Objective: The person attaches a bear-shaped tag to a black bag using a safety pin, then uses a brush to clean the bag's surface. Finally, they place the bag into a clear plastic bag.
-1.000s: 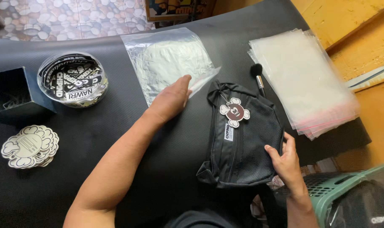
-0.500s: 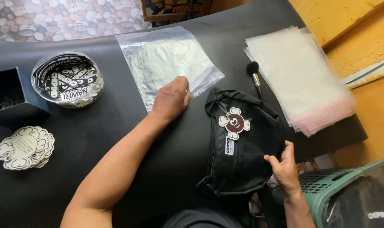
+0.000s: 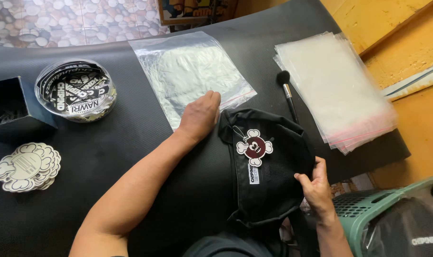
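A black fabric bag (image 3: 268, 181) lies on the black table (image 3: 140, 143) near the front edge, with a red and white flower-shaped tag (image 3: 255, 147) on top. My right hand (image 3: 316, 188) grips the bag's right edge between thumb and fingers. My left hand (image 3: 199, 116) rests palm down on the lower edge of a clear zip bag (image 3: 190, 74), just left of the black bag's top corner. Its fingers lie flat and close together.
A stack of clear zip bags (image 3: 335, 90) lies at the right, a black brush (image 3: 288, 93) beside it. A round clear tub of stickers (image 3: 76, 90), a black box (image 3: 11, 112) and cloud-shaped cards (image 3: 26, 166) sit left. A green basket (image 3: 392, 219) stands bottom right.
My left hand has drawn back slightly along the clear zip bag toward its lower edge. My right hand keeps its hold on the black bag's right edge.
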